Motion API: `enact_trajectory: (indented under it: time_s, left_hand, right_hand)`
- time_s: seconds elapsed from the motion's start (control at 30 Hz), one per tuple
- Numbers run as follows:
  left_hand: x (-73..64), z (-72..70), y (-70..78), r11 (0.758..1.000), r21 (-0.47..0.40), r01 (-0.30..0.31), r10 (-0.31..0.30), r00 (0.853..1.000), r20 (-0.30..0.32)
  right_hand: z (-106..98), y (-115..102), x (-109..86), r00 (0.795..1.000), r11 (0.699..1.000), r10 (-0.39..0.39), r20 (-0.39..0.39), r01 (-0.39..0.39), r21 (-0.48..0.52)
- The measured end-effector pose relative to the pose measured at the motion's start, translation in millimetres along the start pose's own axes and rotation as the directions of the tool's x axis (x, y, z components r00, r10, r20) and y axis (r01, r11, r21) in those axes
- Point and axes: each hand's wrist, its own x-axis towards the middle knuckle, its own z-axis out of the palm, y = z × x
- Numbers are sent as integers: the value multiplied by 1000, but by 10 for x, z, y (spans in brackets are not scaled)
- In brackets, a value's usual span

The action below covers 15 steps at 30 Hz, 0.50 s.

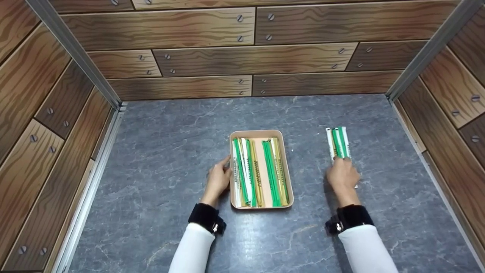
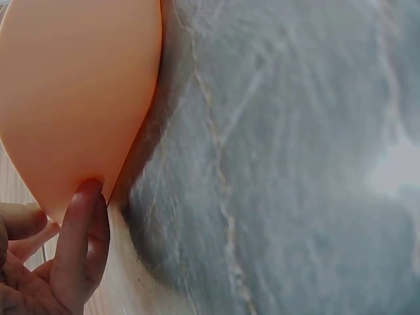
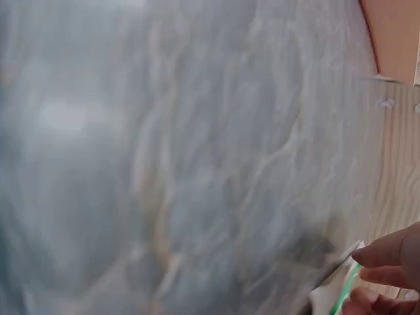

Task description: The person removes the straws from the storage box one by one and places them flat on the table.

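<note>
The tan tray [image 1: 256,133] sits near the middle of the grey desk [image 1: 170,151], its long sides running from near to far. In it, slim green, white and gold packets lie lengthwise in a left bundle [image 1: 248,170] and a right bundle [image 1: 274,170], with a bare strip between; lying that way probably suits their length. The left hand [image 1: 219,177] is at the tray's left side, its grip not closed around anything, fingers touching the outer wall, perhaps to steady it. To the right, well apart from the tray, the right hand [image 1: 343,176] has its grip clamped on a small fan of loose packets [image 1: 338,142], covering their near part while the far ends stick out. Holding them there seems to keep the slippery-looking strips together, though how many are pinched I cannot tell.
</note>
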Motion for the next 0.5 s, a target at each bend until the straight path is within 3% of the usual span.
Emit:
enact_trajectory:
  time_s: [0.13,0.23,0.33,0.4,0.5]
  left_hand:
    - [-5,-8,8,1000,9,-2,2,1000,1]
    - [-7,-14,12,1000,19,5,-5,1000,3]
    - [-7,-7,6,1000,20,13,-13,1000,5]
    - [-8,-4,4,1000,26,12,-12,1000,0]
    - [-10,-1,7,999,32,9,-9,1000,-3]
  right_hand:
    - [-54,-244,-86,992,991,-120,-36,122,56]
    - [-67,-504,-184,967,961,-250,-40,253,114]
    - [-29,-765,-305,924,906,-382,-31,381,184]
    - [21,-924,-387,884,857,-468,0,453,245]
    - [91,-1132,-514,829,799,-551,95,492,344]
